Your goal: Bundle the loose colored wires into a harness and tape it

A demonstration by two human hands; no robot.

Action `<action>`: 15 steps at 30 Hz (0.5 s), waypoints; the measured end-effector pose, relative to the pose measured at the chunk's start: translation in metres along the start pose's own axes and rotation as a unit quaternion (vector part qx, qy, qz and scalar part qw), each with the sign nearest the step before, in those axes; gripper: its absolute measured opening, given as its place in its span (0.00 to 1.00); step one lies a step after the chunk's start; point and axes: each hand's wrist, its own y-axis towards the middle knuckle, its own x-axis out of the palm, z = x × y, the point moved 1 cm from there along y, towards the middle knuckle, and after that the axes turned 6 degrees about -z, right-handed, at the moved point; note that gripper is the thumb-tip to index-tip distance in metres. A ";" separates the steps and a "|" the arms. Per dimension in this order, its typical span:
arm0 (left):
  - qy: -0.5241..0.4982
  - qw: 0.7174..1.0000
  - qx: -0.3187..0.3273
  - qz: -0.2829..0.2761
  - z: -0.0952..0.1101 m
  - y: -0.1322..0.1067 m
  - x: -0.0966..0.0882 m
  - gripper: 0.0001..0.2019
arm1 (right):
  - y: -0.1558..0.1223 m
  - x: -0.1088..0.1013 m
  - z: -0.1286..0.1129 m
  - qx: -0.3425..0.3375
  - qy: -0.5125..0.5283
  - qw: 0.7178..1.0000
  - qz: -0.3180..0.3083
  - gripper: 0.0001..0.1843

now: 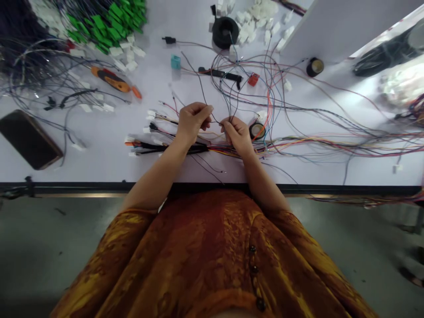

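My left hand (196, 120) is closed in a pinch on a thin dark wire (201, 84), whose free end rises up and to the left. Close by on the right, my right hand (236, 134) pinches dark wires (229, 104) that loop upward from the fingers. One strand runs across the gap between both hands. Beneath the hands lies a wiring harness (195, 148), partly wrapped in black tape, with its coloured wires (298, 140) spreading to the right. White connectors (151, 115) and an orange-tipped connector (130, 142) sit at its left end.
A tape roll (257, 130) touches the area beside my right hand. Further back lie a large black roll (225, 32), a red connector (253, 79), a teal connector (176, 62) and green connectors (112, 24). An orange-handled tool (111, 79) and a phone (30, 139) are on the left.
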 end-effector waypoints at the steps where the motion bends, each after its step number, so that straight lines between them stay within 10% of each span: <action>1: -0.024 0.999 -0.025 0.004 0.003 0.002 0.002 0.11 | 0.000 0.001 0.001 -0.009 -0.017 1.000 -0.004 0.11; 7: -0.166 0.968 -0.183 0.036 0.001 0.001 0.005 0.12 | 0.002 0.008 0.007 -0.042 -0.080 0.995 0.034 0.10; 15: 0.065 0.996 0.046 0.028 -0.015 -0.009 0.007 0.12 | -0.003 0.007 -0.004 -0.006 -0.014 1.000 0.020 0.15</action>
